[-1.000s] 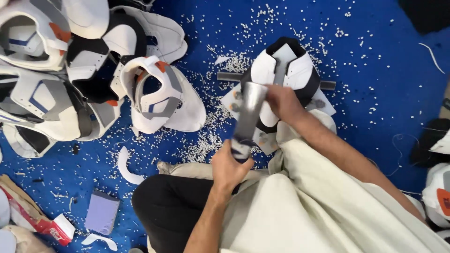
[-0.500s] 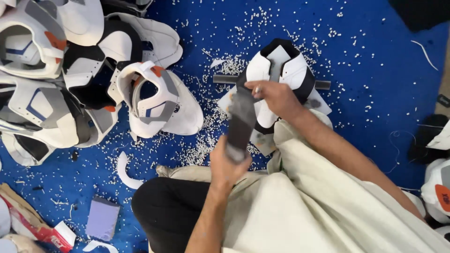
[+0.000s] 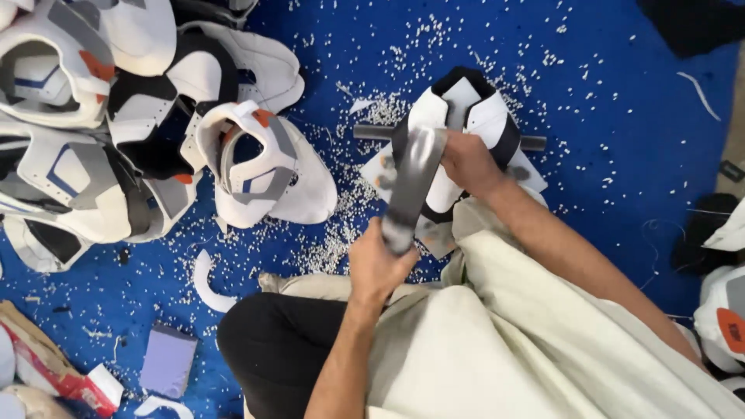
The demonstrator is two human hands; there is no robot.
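My left hand [image 3: 378, 268] grips the lower end of a long flat grey metal tool [image 3: 410, 186], blurred with motion, slanting up towards a white and black shoe upper [image 3: 466, 109]. That upper sits over a dark horizontal rod [image 3: 372, 133] on the blue floor. My right hand [image 3: 466, 163] presses on the upper's near side, beside the tool's top end. Pale cloth [image 3: 497, 326] covers my lap below both arms.
A heap of white, grey and orange shoe uppers [image 3: 140, 132] fills the left side. White crumbs [image 3: 341, 233] litter the blue floor [image 3: 621, 101]. A curved white offcut [image 3: 206, 283], a purple block [image 3: 168, 361] and a red packet [image 3: 46, 365] lie bottom left. More uppers [image 3: 722, 318] sit at the right edge.
The grey tool has swung a little, its top end shifting against the upper. My left hand moved slightly with it; my right hand stays on the upper.
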